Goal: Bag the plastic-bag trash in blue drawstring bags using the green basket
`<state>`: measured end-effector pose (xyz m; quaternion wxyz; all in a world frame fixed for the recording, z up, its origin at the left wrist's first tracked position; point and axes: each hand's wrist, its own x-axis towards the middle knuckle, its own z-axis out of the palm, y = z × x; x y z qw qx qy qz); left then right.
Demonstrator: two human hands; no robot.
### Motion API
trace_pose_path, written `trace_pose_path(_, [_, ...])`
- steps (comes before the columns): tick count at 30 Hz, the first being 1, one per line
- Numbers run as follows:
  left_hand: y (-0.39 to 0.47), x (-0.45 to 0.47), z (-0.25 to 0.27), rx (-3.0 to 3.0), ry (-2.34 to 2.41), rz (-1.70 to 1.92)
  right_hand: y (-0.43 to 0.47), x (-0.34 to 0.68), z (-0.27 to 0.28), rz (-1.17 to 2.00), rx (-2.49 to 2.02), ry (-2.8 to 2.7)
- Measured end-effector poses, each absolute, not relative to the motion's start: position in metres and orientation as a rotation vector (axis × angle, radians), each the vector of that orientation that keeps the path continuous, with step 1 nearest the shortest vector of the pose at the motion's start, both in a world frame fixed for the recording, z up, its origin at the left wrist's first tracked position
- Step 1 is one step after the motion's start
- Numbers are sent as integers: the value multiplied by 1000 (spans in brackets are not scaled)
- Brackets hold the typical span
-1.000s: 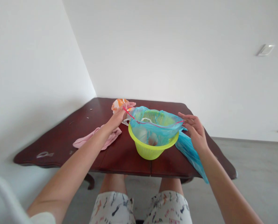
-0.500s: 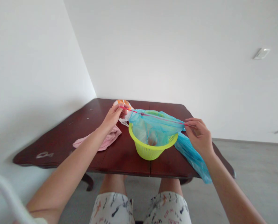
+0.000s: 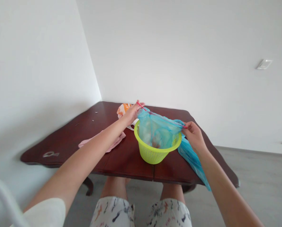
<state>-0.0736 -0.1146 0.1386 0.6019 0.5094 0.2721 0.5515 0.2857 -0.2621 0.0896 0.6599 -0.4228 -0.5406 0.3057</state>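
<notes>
A blue see-through drawstring trash bag [image 3: 159,129] sits in a yellow-green plastic basket [image 3: 152,155], its mouth drawn together above the rim. Something pale and brownish shows dimly through the film. At the bag's far left corner, my left hand [image 3: 133,113] holds the red drawstring [image 3: 141,106], a loop of it around the fingers. My right hand [image 3: 193,131] pinches the red string at the opposite corner, close against the film. Both hands are above the basket's rim, one on either side.
Another length of blue plastic bag [image 3: 195,160] lies right of the basket and hangs over the front edge of the dark red table [image 3: 129,164]. A pink cloth [image 3: 114,143] lies left, partly under my left forearm. Behind my left hand is a white and orange plastic bag [image 3: 123,109].
My left hand has moved right and slightly up, nearer the bag. My right hand has come inward a little. The red string showing between hands and bag is shorter.
</notes>
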Motion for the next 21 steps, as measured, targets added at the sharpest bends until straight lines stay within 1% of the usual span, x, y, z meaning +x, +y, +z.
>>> trace_pose_path(7, [-103,-49,172,1075,476,1276,-230,290,109,771,-906,-1094])
trace_pose_path(14, [-121,-51,188,1189,417,1346,-234,290,128,847,-730,-1025])
trace_pose_path(18, [-148,-77,189,1340,414,1429,-257,287,127,735,-638,-1043])
trace_pose_path(21, [-172,-101,188,1494,438,1457,-287,285,126,609,-655,-1059])
